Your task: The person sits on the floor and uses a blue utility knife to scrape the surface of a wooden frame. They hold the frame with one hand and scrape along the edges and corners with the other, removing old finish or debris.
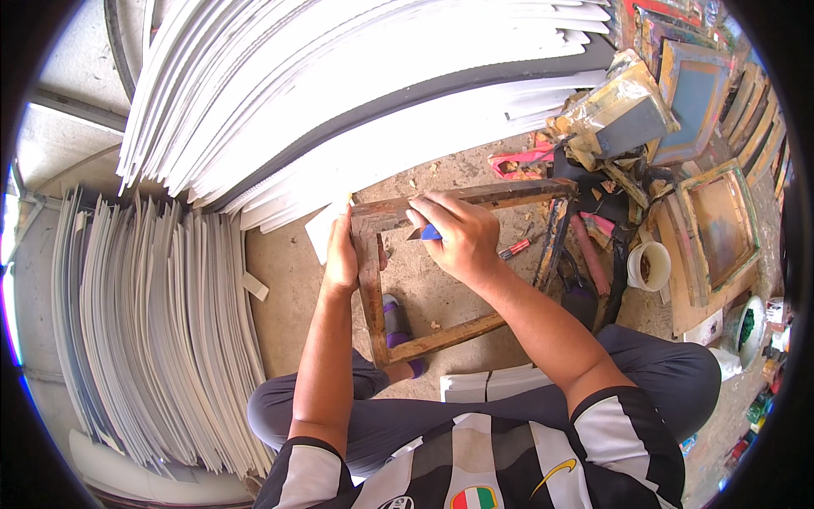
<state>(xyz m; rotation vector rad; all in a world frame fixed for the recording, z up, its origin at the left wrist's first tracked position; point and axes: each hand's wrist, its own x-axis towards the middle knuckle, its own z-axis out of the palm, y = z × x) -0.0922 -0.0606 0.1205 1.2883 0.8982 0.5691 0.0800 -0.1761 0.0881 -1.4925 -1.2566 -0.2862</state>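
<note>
An old, stained wooden frame [449,336] with an open middle is held above the floor in front of my knees. My left hand [342,254] is closed around its left upper corner, with the thumb near the top edge. In my right hand [462,231] is a blue utility knife [432,232], its short dark blade pointing left toward that corner. The right fingers are wrapped round the knife and lie close against the frame's far bar. Whether the blade touches the wood, I cannot tell.
Large stacks of white sheets [356,153] stand ahead, with more sheets [161,331] on the left. To the right are a white bucket [649,266], old framed screens [721,225] and a heap of scraps [623,127]. A red tube [515,248] lies on the floor.
</note>
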